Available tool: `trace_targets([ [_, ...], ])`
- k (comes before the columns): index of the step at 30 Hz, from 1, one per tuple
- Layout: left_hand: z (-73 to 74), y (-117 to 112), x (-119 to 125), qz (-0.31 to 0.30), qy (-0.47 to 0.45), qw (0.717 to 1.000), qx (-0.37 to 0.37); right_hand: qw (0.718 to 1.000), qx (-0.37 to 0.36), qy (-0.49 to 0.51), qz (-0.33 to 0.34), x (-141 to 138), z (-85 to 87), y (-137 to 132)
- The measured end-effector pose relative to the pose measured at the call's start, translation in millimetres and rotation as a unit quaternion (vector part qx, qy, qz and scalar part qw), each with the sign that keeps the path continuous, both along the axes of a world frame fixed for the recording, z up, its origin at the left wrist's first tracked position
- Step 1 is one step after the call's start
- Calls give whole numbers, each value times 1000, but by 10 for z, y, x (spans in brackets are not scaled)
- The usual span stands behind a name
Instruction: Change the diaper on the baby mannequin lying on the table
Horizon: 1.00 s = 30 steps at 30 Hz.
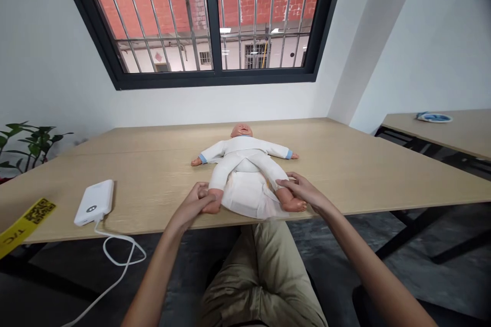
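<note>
A baby doll (245, 144) lies on its back on the table, head towards the window and feet towards me. It wears a white outfit with blue cuffs, and its arms are spread out sideways. Beneath its hips and between its legs a white diaper (245, 195) reaches to the table's front edge. My left hand (195, 202) is closed around the lower leg on the left, by the bare ankle. On the other side my right hand (301, 188) grips the other leg at the trouser hem, thumb hidden from view.
A white power bank (95, 202) with a white cable (128, 250) hanging over the edge lies left on the wooden table (353, 163). A yellow tag (26, 225) and a plant (32, 145) are farther left. Another table (452, 135) at right bears a blue-white item (435, 118).
</note>
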<state>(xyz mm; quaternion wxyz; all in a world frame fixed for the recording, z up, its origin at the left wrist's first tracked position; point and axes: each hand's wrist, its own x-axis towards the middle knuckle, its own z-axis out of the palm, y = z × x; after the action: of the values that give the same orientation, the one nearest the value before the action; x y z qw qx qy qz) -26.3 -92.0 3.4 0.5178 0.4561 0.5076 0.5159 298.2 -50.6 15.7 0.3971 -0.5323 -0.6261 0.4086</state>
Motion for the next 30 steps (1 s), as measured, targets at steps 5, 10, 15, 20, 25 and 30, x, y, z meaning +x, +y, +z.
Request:
trace_targets([
  [5, 72, 138, -137, -33, 126, 991, 26, 999, 14, -46, 1, 118, 5, 117],
  [10, -73, 300, -174, -24, 225, 973, 36, 998, 19, -64, 10, 106, -130, 138],
  [15, -69, 317, -81, 43, 271, 937, 216, 951, 141, -257, -99, -35, -139, 46],
  [20, 76, 219, 132, -61, 575, 743, 337, 866, 344, -359, 53, -338, -167, -221],
  [25, -38, 263, 114, -164, 686, 636, 313, 817, 345, -448, 111, -457, -295, -380],
  [30, -17, 322, 79, -146, 693, 638, 303, 810, 327, -470, 128, -424, -280, -394],
])
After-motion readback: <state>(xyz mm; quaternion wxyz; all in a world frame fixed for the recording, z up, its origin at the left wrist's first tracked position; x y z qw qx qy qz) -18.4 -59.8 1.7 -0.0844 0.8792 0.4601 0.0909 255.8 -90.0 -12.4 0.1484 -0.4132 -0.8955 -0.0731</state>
